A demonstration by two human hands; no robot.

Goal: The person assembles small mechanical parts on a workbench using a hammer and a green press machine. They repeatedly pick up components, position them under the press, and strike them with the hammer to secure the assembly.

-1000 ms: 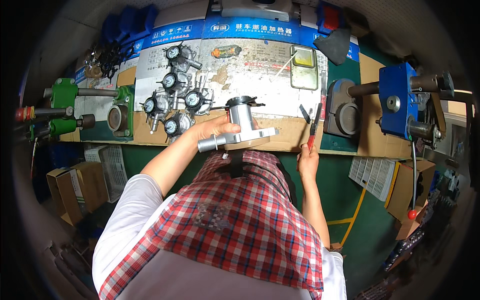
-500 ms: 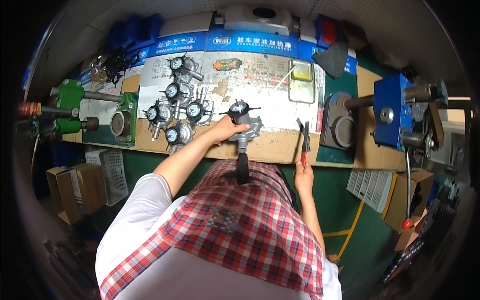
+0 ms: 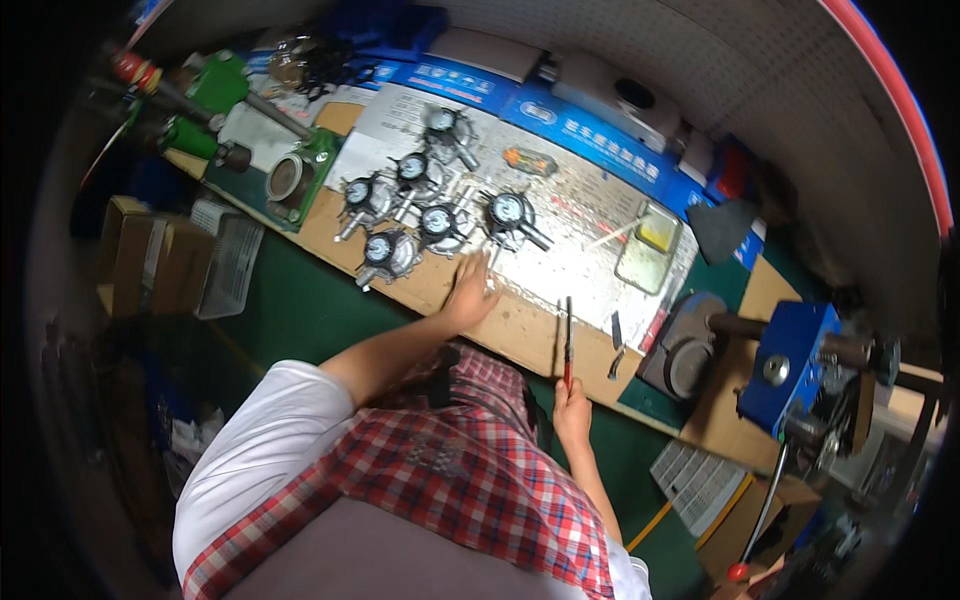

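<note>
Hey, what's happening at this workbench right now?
A person in a plaid apron is working at a cluttered workbench. The left hand rests flat on the bench, just below a cluster of round-dialled gauge assemblies laid out on a sheet. The right hand grips a red-handled screwdriver pointing up over the bench edge. A green vise sits to the left and a blue machine to the right.
</note>
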